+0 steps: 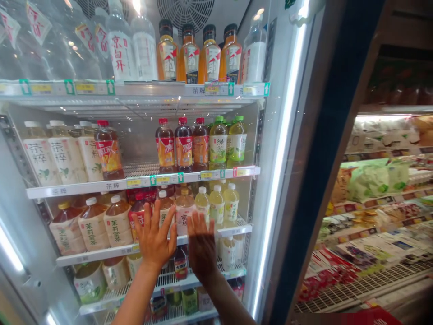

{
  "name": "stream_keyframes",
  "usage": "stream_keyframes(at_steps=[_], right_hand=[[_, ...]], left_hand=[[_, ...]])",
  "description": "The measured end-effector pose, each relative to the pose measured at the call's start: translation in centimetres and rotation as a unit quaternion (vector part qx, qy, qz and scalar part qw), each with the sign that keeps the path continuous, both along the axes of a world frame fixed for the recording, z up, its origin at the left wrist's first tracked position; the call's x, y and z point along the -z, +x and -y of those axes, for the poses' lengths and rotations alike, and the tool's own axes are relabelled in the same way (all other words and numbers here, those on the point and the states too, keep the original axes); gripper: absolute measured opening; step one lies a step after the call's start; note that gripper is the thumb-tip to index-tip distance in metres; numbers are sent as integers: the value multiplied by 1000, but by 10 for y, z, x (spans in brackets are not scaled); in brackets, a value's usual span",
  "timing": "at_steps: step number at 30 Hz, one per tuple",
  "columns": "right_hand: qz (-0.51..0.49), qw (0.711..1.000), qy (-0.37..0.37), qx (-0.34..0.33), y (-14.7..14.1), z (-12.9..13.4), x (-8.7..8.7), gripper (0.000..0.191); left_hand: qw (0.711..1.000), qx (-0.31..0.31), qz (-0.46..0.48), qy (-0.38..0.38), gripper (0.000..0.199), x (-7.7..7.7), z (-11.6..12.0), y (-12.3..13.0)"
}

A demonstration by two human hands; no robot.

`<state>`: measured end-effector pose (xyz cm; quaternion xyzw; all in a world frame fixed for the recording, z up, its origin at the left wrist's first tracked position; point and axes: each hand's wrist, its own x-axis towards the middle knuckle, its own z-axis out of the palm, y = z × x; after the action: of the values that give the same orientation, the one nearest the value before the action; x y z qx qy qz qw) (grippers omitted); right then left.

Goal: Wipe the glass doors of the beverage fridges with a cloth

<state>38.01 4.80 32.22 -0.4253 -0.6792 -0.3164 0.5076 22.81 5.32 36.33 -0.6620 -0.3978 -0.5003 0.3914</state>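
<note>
My left hand (154,234) lies flat with its fingers spread against the glass door (30,180) of a drinks fridge. My right hand (202,248) is also open and spread on the glass, just to the right and in shadow. Neither hand holds anything. Directly behind them stand pale bottles of jasmine tea (93,225) and yellow-capped drinks on a white shelf (135,253). Parts of the bottles behind my palms are hidden.
Higher shelves hold red-capped iced tea bottles (183,146), green-capped green tea bottles (218,143) and orange drink bottles (209,56). A dark blue door post (314,158) stands to the right. Beyond it, an open display holds packaged snacks (368,185).
</note>
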Motion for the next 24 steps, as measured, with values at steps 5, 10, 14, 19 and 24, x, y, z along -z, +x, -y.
stream_keyframes(at_steps=[5, 10, 14, 19, 24], right_hand=[[-60, 998, 14, 28, 13, -11, -6, 77], [-1, 1000, 8, -5, -36, -13, -56, 69], [15, 999, 6, -41, -37, 1, -60, 67], [36, 987, 74, -135, 28, -1, -64, 83], [43, 994, 95, -28, 71, -23, -63, 77]], left_hand=[[1000, 4, -5, -4, 77, 1, -1, -2], [991, 131, -2, 19, 73, -3, 14, -4], [968, 238, 34, -73, 63, -14, 29, 17], [987, 159, 23, -27, 64, -32, 13, 37], [998, 1, -53, 30, 78, -36, -8, 31]])
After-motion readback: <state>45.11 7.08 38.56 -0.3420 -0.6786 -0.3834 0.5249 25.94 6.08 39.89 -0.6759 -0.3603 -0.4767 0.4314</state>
